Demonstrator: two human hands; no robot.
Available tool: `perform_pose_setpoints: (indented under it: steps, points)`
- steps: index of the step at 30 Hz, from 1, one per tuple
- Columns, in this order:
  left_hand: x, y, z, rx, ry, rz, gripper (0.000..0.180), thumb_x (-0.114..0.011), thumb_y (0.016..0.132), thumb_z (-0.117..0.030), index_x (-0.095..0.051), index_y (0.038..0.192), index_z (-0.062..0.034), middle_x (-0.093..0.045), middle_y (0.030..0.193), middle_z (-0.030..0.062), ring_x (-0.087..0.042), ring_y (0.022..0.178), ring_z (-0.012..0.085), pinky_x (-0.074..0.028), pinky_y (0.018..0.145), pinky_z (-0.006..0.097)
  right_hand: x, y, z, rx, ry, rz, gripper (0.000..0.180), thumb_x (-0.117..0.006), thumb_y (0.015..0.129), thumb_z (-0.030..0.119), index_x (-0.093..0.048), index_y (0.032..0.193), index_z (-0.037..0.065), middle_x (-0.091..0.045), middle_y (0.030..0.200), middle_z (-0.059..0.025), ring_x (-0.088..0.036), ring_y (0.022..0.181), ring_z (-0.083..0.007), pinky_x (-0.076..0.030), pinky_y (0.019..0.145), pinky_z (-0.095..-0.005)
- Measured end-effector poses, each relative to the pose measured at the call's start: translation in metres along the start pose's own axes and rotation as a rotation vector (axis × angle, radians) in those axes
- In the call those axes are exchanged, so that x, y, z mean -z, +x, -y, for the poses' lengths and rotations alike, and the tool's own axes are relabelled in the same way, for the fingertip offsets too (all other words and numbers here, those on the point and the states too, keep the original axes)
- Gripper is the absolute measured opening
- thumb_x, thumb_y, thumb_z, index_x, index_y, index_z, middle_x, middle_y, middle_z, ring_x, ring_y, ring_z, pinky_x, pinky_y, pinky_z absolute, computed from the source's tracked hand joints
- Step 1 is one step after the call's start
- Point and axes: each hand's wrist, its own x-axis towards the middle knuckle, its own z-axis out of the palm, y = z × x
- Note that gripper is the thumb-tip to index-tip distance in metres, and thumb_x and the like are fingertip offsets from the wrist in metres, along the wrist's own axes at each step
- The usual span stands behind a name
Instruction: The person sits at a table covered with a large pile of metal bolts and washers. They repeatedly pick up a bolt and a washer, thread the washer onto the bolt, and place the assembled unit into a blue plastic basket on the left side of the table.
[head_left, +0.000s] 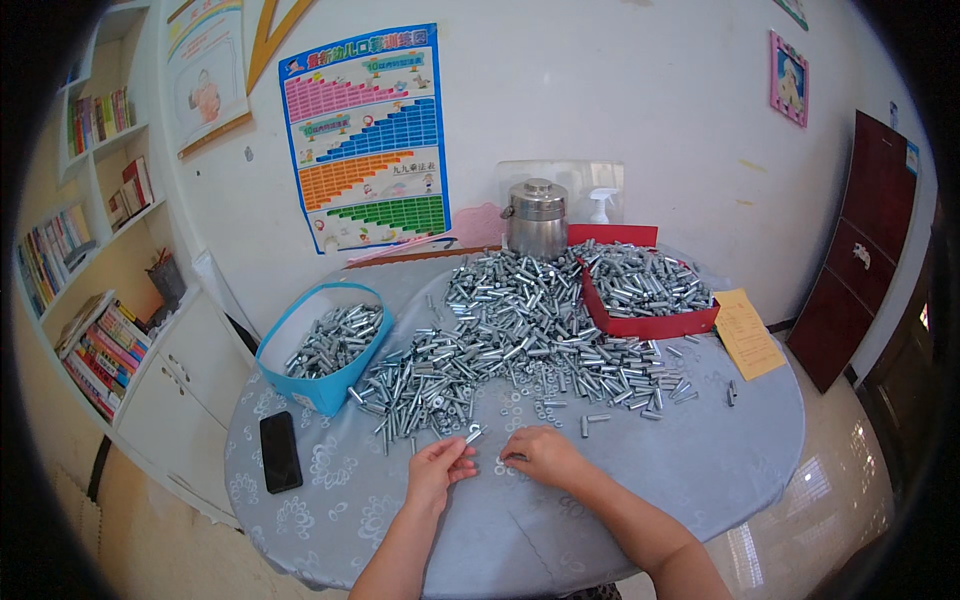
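Between the thumb and fingers of my left hand (440, 470) is a silvery anchor bolt (475, 435), its tip pointing up and right. My right hand (543, 456) is beside it on the right, fingertips pinched together low over the tablecloth. Whatever is in that pinch is too small to make out. Just beyond both hands spreads a large heap of metal anchor bolts (480, 345). Several small washers (515, 398) are scattered along its near edge, and a few loose bolts (590, 424) lie to the right.
A blue box (345, 386) of bolts stands left, a red box (650, 327) of them at back right. Behind the heap is a steel canister (537, 220). A black phone (280, 452) lies at the left, a yellow paper (748, 335) at the right edge of the table (640, 500).
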Motion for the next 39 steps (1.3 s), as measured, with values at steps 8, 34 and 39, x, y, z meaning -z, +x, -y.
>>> perform_pose_setpoints:
  steps: [8,34,39]
  points:
    - [-0.002,-0.001,0.005,0.033,0.031,0.038,0.021,-0.058,0.081,-0.010,-0.057,0.096,0.0036,-0.061,0.083,0.0125,-0.058,0.063,0.0140,-0.053,0.058,0.028,0.001,-0.003,0.001,-0.043,-0.019,-0.115,0.011,-0.062,0.072,0.015,-0.063,0.077,0.004,-0.060,0.077,-0.0086,-0.057,0.073,-0.0260,-0.045,0.066,-0.0349]
    - [-0.005,-0.002,0.010,0.109,-0.001,0.207,0.020,-0.057,0.082,-0.013,-0.057,0.095,0.0026,-0.062,0.082,0.0127,-0.059,0.062,0.0133,-0.052,0.056,0.025,-0.009,-0.005,0.001,-0.413,1.102,-0.285,0.013,-0.063,0.077,0.007,-0.061,0.087,0.000,-0.061,0.092,-0.0056,-0.056,0.081,-0.0094,-0.045,0.072,-0.0225]
    - [-0.002,0.001,0.013,0.122,-0.076,0.241,0.018,-0.056,0.083,-0.013,-0.057,0.092,0.0032,-0.062,0.082,0.0122,-0.059,0.062,0.0126,-0.053,0.058,0.026,-0.001,-0.002,0.002,-0.462,1.217,-0.271,0.012,-0.061,0.079,0.009,-0.061,0.088,0.001,-0.061,0.094,-0.0055,-0.055,0.083,-0.0091,-0.045,0.072,-0.0219]
